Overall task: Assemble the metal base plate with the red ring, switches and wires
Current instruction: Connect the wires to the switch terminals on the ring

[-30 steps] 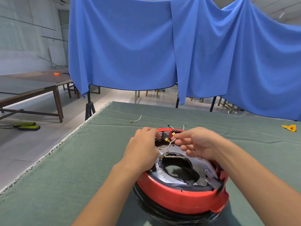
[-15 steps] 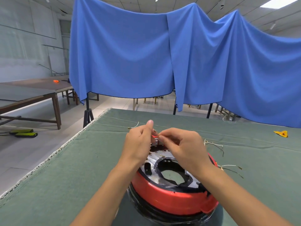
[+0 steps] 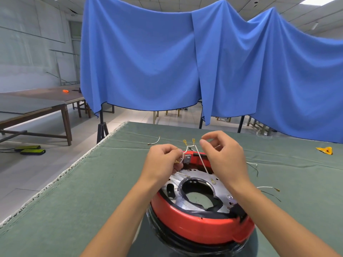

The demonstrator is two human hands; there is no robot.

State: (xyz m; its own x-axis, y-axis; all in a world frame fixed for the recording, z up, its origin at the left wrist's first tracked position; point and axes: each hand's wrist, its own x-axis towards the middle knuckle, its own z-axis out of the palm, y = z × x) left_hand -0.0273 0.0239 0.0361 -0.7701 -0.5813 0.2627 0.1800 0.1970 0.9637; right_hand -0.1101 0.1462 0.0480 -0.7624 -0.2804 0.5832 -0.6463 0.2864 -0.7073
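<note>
A silver metal base plate (image 3: pixel 220 190) sits inside the red ring (image 3: pixel 196 226) on a black body, on the green table. A small grey switch (image 3: pixel 187 158) stands at the ring's far rim. My left hand (image 3: pixel 163 161) pinches a white wire (image 3: pixel 187 147) right beside the switch; the wire forks upward to two brass terminals (image 3: pixel 193 140). My right hand (image 3: pixel 223 158) hovers over the ring's far side, thumb and forefinger pinched on a white strand (image 3: pixel 202 163) that slants down to the plate.
Loose wires lie on the green cloth: one beyond the ring (image 3: pixel 155 141), two to the right (image 3: pixel 269 188). A yellow piece (image 3: pixel 324 150) lies at far right. The table's left edge (image 3: pixel 61 177) drops to the floor. Blue drapes hang behind.
Both hands have risen and parted above the ring's far rim, drawing the white wire up so its forked terminals show. The view has tilted upward.
</note>
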